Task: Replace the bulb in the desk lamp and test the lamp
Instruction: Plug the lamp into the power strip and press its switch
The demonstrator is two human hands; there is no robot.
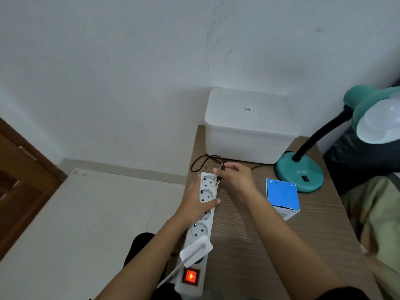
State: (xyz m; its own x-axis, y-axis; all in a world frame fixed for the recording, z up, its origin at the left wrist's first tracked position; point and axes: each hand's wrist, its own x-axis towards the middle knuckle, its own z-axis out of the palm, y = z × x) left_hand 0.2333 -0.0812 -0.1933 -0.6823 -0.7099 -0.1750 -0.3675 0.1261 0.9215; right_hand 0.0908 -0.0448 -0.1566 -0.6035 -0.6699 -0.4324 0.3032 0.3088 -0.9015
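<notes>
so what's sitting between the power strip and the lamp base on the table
In the head view, the blue bulb box stands between the power strip and the lamp base. The right hand, holding the plug, is there too.

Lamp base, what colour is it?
Teal green, seen in the head view: lamp base.

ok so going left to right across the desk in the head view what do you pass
power strip → left hand steadying it → right hand holding the lamp plug → blue bulb box → teal desk lamp
</notes>
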